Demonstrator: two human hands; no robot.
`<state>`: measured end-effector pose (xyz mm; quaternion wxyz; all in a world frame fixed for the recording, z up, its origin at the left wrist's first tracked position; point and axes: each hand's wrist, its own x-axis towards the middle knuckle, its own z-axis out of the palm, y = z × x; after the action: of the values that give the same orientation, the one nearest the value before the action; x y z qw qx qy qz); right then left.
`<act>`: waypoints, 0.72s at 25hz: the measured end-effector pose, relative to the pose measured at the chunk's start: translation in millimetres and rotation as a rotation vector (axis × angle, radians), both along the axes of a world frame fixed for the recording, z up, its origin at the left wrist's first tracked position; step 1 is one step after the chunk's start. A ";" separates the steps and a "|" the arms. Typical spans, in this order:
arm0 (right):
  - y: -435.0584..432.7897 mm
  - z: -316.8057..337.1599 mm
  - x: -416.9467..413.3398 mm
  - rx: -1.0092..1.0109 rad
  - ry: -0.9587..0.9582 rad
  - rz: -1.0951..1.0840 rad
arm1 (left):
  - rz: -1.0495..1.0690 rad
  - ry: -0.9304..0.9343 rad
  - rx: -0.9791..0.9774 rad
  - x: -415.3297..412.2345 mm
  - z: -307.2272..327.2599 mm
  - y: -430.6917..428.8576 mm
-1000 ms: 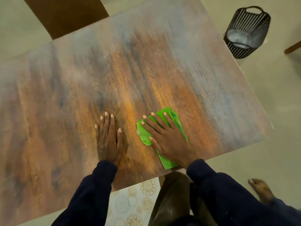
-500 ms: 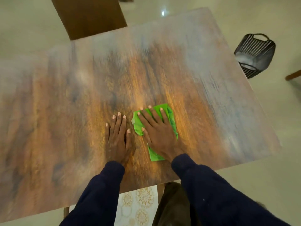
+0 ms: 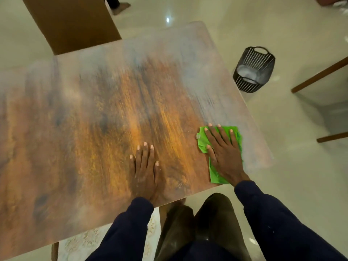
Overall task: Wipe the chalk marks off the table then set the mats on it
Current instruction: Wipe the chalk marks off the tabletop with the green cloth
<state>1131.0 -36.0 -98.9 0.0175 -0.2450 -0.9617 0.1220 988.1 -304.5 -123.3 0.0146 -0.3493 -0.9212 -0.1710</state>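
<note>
A wooden table (image 3: 94, 129) with brown and orange grain fills the view; pale chalky haze lies along its far and right parts. A green cloth (image 3: 202, 141) lies near the table's right front corner. My right hand (image 3: 223, 155) presses flat on it with straight, spread fingers. My left hand (image 3: 145, 166) rests flat on the bare wood near the front edge, fingers straight, well left of the cloth. A patterned mat (image 3: 82, 242) shows partly below the table's front edge, mostly hidden.
A brown chair back (image 3: 69, 23) stands at the table's far side. A black slatted basket (image 3: 253, 69) sits on the pale floor to the right. Wooden legs of other furniture (image 3: 320, 76) reach in at the far right. Another person's foot (image 3: 120, 6) shows at the top.
My right hand has slid the green cloth to the right, away from my left hand, toward the table's right edge. My left hand has stayed flat on the wood.
</note>
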 end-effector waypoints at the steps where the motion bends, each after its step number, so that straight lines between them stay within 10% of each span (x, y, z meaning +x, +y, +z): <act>1: 12.7 1.3 -4.0 0.005 -0.007 -0.013 | 0.031 -0.009 0.002 9.0 1.9 10.0; 9: 27.9 -3.5 -76.3 0.018 0.023 0.335 | 0.305 -0.004 0.021 52.2 -3.2 69.4; 18: 136.5 -2.0 24.5 0.002 -0.044 0.905 | 0.724 -0.088 0.016 178.9 9.6 185.2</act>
<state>1155.5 100.5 -101.0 -0.0579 0.1975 -0.9722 0.1114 1167.0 -119.4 -113.7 0.0373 0.0073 -0.9836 -0.1766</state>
